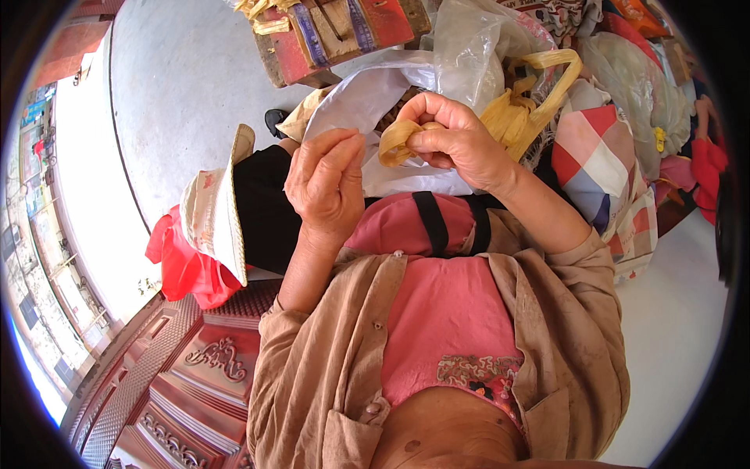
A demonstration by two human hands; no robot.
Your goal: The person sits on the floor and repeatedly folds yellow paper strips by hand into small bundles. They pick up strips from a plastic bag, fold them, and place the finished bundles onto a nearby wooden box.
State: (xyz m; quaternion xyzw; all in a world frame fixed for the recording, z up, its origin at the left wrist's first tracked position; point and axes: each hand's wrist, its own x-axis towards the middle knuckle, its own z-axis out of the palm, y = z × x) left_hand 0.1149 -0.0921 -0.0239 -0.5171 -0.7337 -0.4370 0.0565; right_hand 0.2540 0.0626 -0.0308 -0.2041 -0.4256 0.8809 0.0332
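My right hand (454, 140) pinches a looped, tan, translucent strip (394, 143) between thumb and fingers. To its left, my left hand (328, 182) is raised, fingertips drawn together; nothing shows between them. Below the hands a white plastic bag (357, 105) lies open over my lap, with small brown pieces inside, partly hidden. A bunch of yellow-tan strips (510, 120) lies just beyond my right wrist, one long strip curling upward.
A red-painted wooden block or stool (375, 29) with blue bands holds more tan strips. A straw-coloured hat (205, 217) and red cloth (187, 264) are at left. Clear plastic bags (638, 94) and a checked bag (597, 146) crowd the right, near another person's red sleeve (706, 170).
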